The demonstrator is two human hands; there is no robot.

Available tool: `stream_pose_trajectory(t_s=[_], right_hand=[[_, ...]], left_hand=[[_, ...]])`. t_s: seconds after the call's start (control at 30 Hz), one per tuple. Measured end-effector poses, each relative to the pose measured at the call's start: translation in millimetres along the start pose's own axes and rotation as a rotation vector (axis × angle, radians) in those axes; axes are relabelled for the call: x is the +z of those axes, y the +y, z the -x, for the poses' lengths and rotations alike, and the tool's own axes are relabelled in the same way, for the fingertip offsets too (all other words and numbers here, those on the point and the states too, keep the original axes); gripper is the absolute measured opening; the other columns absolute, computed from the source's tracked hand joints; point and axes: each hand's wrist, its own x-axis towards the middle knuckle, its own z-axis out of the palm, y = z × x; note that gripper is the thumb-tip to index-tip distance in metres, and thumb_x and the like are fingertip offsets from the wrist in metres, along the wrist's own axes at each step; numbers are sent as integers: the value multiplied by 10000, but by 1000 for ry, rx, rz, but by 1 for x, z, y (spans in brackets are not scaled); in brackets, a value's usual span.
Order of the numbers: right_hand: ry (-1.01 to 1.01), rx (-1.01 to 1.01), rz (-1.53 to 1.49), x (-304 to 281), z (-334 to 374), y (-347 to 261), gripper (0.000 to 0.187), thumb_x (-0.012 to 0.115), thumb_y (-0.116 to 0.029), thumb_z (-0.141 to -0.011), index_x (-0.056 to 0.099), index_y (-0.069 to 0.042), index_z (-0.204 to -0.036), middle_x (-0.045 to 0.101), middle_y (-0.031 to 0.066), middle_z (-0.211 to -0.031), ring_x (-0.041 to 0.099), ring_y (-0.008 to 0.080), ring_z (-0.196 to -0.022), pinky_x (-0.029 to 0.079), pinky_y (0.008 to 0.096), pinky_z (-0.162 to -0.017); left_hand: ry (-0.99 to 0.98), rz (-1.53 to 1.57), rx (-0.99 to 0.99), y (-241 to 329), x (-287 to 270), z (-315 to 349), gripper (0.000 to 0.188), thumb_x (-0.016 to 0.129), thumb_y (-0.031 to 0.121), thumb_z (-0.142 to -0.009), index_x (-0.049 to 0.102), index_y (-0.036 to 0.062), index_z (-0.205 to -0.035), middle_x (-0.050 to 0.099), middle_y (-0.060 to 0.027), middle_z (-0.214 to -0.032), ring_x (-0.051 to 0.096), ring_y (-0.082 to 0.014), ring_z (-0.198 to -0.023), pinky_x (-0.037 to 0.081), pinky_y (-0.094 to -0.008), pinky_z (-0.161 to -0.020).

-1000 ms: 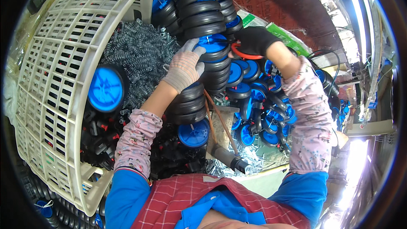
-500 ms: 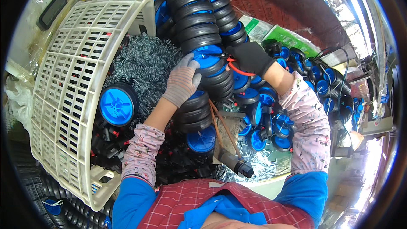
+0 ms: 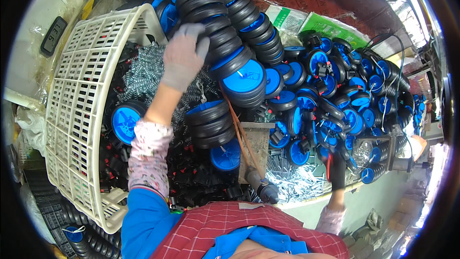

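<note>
Gripping a red-handled tool (image 3: 328, 167), the right hand (image 3: 338, 170) is swinging away, leaving the stack (image 3: 223, 38) just beside the open left hand (image 3: 183, 56).

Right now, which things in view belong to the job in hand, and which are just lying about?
Apparently in the work:
left hand, at the wheel row
right hand with red-handled tool

Likely just lying about:
digital display
green packaging

Light grey glove (image 3: 179, 64) is worn on left hand (image 3: 182, 53); black glove (image 3: 339, 173) on right hand (image 3: 338, 165). Pale pink floral sleeve covers (image 3: 149, 160) are worn both sides. Blue collared shirt (image 3: 148, 220) is topped by dark red, white-checked apron (image 3: 215, 225); pale tag (image 3: 251, 206) is attached.
</note>
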Motion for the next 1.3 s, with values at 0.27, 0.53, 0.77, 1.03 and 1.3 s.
stream_pose_trajectory(t_s=[0.27,0.53,0.77,1.03,1.3], right_hand=[[259,1003,8,68,133,234,344,644,-206,-916,562,-29,-1199,675,188,-1085,674,340,-952,535,454,-802],[32,802,-60,97,66,280,532,624,-236,-935,508,-32,-1413,666,202,-1164,664,263,-947,514,426,-786],[720,79,-159,56,-18,109,278,541,-114,-999,574,-5,-1253,576,176,-1261,557,280,-1183,437,409,-1001],[239,-569,-151,144,-145,-176,527,642,-381,-919,571,-72,-1340,455,238,-1420,402,450,-1337,315,521,-1120],[157,-680,-326,147,-171,-169,595,678,-207,-909,464,-28,-1435,437,241,-1468,404,429,-1385,332,472,-1136]], left_hand=[[-224,-483,73,-23,43,-139,608,668,446,-879,542,98,-1362,590,-175,-1328,568,-357,-1219,464,-448,-1027],[-355,-550,-71,-8,8,-123,722,768,534,-742,601,10,-1211,592,-218,-1230,564,-380,-1194,490,-461,-987],[-255,-444,-203,-25,-40,18,594,808,404,-739,577,11,-1120,612,-207,-1089,603,-394,-1049,514,-475,-857],[-21,-172,-61,-15,-54,4,321,684,318,-902,632,55,-1078,644,-159,-1062,632,-369,-978,519,-439,-830],[-85,-306,245,-60,31,-151,747,730,457,-810,494,43,-1385,531,-206,-1378,506,-351,-1283,411,-453,-1063]])
